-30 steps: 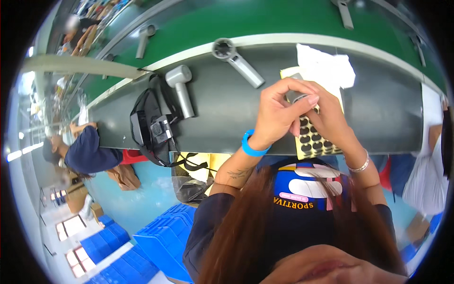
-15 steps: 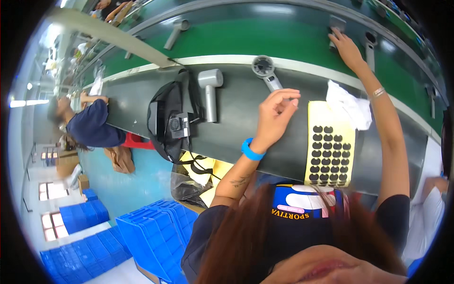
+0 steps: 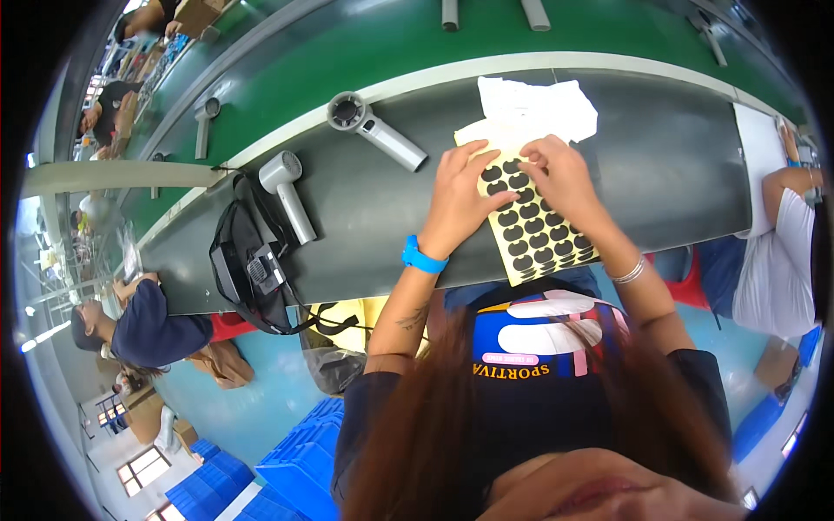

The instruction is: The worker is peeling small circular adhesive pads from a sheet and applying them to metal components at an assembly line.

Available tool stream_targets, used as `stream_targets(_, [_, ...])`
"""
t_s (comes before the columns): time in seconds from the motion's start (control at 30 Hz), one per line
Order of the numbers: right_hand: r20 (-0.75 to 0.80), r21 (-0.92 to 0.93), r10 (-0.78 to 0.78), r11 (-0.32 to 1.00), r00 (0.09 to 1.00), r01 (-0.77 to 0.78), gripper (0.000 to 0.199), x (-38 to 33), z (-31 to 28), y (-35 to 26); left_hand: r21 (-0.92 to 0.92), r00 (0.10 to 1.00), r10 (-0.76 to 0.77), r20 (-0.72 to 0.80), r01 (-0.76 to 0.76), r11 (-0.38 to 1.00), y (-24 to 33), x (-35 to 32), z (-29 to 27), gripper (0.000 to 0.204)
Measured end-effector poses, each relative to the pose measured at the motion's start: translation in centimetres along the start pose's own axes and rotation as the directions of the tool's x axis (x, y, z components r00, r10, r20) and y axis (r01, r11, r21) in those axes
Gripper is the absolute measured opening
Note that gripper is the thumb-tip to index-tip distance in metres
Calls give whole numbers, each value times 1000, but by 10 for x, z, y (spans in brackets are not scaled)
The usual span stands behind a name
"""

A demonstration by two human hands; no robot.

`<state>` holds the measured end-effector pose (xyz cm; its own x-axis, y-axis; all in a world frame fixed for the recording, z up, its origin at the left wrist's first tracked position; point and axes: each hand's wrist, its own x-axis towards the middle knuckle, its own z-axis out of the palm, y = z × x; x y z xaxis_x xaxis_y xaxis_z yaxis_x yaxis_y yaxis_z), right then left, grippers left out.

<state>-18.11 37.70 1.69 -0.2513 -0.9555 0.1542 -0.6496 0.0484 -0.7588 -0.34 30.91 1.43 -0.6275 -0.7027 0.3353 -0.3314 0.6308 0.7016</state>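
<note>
Sticker sheet: we have a pale yellow sheet [image 3: 532,227] of black rounded stickers lying flat on the dark grey worktop [image 3: 678,165], its near end reaching over the worktop's front edge, just in front of our chest.
Left hand: our left hand [image 3: 459,198] lies palm down on the sheet's left side, fingers [image 3: 495,201] spread and half bent, pressing on the stickers rather than closed around anything.
Right hand: our right hand [image 3: 560,176] sits on the upper part of the sheet, its fingertips [image 3: 527,161] bunched and pinched at one black sticker; whether the sticker is lifted we cannot tell.
Between the hands: our two hands nearly touch at the fingertips over the sheet's top rows.
Wrists: we wear a blue band [image 3: 421,258] on the left wrist and a thin silver bangle [image 3: 629,272] on the right.
Behind the sheet: crumpled white paper [image 3: 540,106] lies against the sheet's far end.
To our left: a grey handheld dryer [image 3: 375,131] lies near our left hand; a white one [image 3: 287,193] lies further left, next to a black bag [image 3: 252,260].
Beyond the worktop: a green conveyor belt [image 3: 391,43] runs along its far side.
Neighbours: a person in white [image 3: 777,247] sits to our right, another in dark blue [image 3: 143,326] to our left.
</note>
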Motion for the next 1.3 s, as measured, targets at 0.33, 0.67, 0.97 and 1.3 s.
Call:
stream_targets(0.33, [-72,-17,-81,997,994,80,10,-4,7,-1,109,992,-30,121,17,994,6,6,5,64])
stream_targets(0.67, [69,100,-201,976,977,193,6,-19,-3,-14,71,983,-121,-141,132,989,-56,182,32,58])
stream_targets(0.97, [-51,429,-98,896,994,111,7,-18,-4,18,-25,812,-456,-365,481,876,-87,275,102,59])
stream_targets(1.3, [-311,427,40,898,950,102,12,-30,-61,5,-418,924,-60,-379,-113,901,33,166,-28,40])
